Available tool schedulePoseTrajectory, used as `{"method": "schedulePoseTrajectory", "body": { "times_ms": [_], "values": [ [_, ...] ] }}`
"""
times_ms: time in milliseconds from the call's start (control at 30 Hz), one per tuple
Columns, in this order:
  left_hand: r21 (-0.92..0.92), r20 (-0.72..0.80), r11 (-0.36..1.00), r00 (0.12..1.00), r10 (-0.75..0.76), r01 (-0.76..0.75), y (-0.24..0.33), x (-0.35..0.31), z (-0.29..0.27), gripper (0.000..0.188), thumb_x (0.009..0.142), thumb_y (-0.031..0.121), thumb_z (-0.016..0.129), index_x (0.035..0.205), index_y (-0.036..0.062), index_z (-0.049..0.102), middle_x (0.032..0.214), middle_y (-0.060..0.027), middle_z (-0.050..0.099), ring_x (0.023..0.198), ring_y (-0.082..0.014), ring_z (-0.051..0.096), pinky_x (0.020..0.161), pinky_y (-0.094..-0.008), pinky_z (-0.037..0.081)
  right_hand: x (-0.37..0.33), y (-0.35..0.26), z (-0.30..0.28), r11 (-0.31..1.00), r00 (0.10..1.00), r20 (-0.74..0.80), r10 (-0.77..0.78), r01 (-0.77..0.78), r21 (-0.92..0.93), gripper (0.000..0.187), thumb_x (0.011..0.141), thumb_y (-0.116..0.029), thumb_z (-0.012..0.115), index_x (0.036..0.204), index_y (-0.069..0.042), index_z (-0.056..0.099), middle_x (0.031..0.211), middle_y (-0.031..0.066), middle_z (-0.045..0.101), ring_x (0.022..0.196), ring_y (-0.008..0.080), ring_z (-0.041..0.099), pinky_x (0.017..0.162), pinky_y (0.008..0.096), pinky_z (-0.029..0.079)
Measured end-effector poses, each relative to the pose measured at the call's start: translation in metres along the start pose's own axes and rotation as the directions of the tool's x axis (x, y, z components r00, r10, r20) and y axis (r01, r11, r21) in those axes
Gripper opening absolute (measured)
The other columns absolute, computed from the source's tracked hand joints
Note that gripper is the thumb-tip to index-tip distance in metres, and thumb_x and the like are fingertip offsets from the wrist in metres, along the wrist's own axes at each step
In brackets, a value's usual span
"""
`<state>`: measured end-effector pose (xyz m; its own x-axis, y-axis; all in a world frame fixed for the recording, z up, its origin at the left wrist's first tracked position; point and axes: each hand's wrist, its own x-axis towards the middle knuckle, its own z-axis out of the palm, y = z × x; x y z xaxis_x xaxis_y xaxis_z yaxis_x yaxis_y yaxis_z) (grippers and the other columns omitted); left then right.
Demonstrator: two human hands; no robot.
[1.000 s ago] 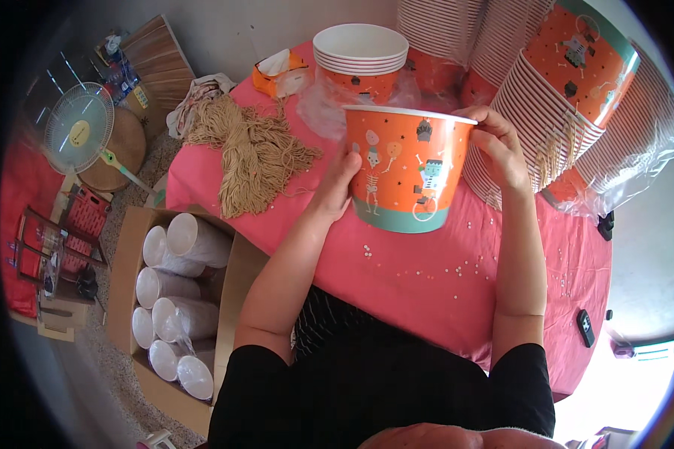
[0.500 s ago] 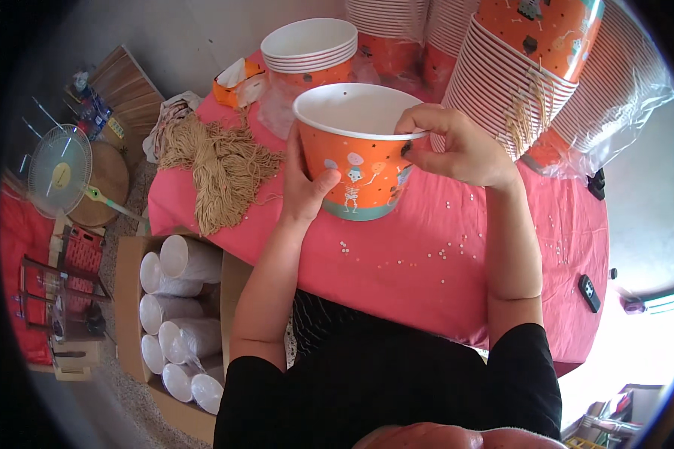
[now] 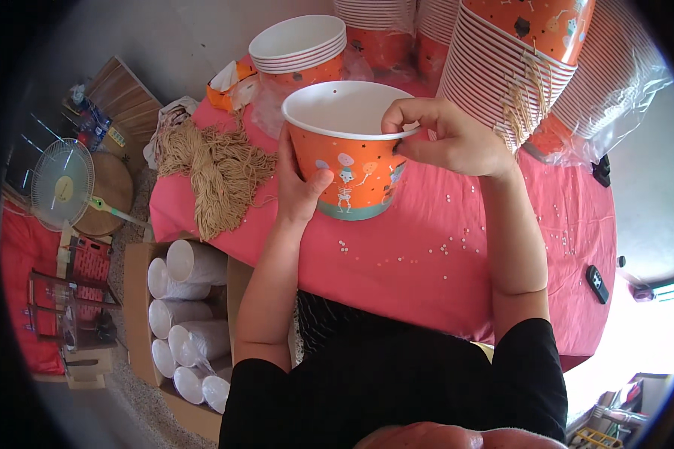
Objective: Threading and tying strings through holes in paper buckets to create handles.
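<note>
An orange paper bucket [image 3: 356,168] with a white inside, a green base band and a skeleton-and-balloon print is held upright above the pink-covered table. My left hand [image 3: 301,183] grips its left side, thumb across the front and the other fingers out of sight behind. At the right of the rim, my right hand [image 3: 449,138] is closed: the index finger bends over the edge to the inside, the thumb presses the outer wall just below. Whether anything small sits between those fingertips is hidden.
Tan cord bundles [image 3: 221,172] lie left on the pink cloth [image 3: 367,288]. Nested buckets [image 3: 296,49] stand behind; a tall stack [image 3: 494,75] with cord loops leans at right. Small white discs [image 3: 449,243] are scattered about. A carton [image 3: 146,337] of wrapped cups stands lower left; a remote [image 3: 597,284] lies right.
The whole view has shifted slightly, with bucket and hands a little further left in it. Both hands keep the same hold, the right one still pinching the rim.
</note>
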<state>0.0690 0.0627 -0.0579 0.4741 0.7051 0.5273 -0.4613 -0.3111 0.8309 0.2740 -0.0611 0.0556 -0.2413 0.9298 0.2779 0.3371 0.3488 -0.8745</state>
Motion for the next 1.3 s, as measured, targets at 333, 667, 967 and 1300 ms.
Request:
{"method": "schedulePoseTrajectory", "body": {
  "times_ms": [333, 667, 967, 1300],
  "values": [
    [0.001, 0.001, 1.000, 1.000, -0.010, 0.010, -0.002, 0.000, 0.002, 0.117, 0.066, 0.052, 0.084, 0.147, -0.0014, 0.019, 0.140, -0.0142, 0.039, 0.129, -0.0240, 0.043, 0.105, -0.0390, 0.039, 0.002, 0.002, -0.002, 0.988, 0.997, 0.055, -0.050, 0.057, -0.142, 0.009, 0.077, 0.000, 0.062, 0.084, -0.002, 0.058, 0.079, -0.0010, 0.053, 0.081, 0.0111, 0.049, 0.077, 0.0275, 0.040],
    [-0.001, -0.010, 1.000, 1.000, 0.010, -0.010, -0.001, -0.001, 0.000, 0.117, 0.066, 0.053, 0.084, 0.147, -0.0013, 0.019, 0.140, -0.0143, 0.039, 0.129, -0.0241, 0.043, 0.105, -0.0389, 0.040, 0.001, 0.001, -0.001, 0.988, 0.997, 0.028, -0.079, 0.082, -0.134, 0.017, 0.073, 0.007, 0.065, 0.087, -0.001, 0.059, 0.082, 0.0006, 0.058, 0.081, 0.0117, 0.055, 0.077, 0.0266, 0.044],
    [-0.013, 0.005, 1.000, 1.000, 0.000, 0.000, 0.013, -0.003, 0.006, 0.123, 0.058, 0.054, 0.088, 0.147, 0.0020, 0.020, 0.138, -0.0115, 0.040, 0.129, -0.0232, 0.042, 0.107, -0.0394, 0.037, -0.011, -0.006, -0.015, 0.975, 0.973, -0.153, -0.171, 0.190, 0.118, 0.013, 0.088, 0.001, 0.057, 0.099, 0.003, 0.063, 0.094, 0.0075, 0.065, 0.088, 0.0147, 0.061, 0.083, 0.0281, 0.049],
    [-0.028, 0.083, 0.999, 0.997, -0.012, 0.014, 0.004, -0.003, 0.002, 0.126, 0.061, 0.050, 0.088, 0.150, 0.0031, 0.012, 0.146, -0.0131, 0.031, 0.136, -0.0256, 0.033, 0.112, -0.0420, 0.030, -0.010, -0.015, -0.012, 0.978, 0.973, -0.195, -0.121, 0.083, -0.191, 0.015, 0.090, -0.012, 0.065, 0.098, 0.002, 0.064, 0.094, 0.0046, 0.065, 0.089, 0.0138, 0.060, 0.082, 0.0281, 0.048]
  ]
}}
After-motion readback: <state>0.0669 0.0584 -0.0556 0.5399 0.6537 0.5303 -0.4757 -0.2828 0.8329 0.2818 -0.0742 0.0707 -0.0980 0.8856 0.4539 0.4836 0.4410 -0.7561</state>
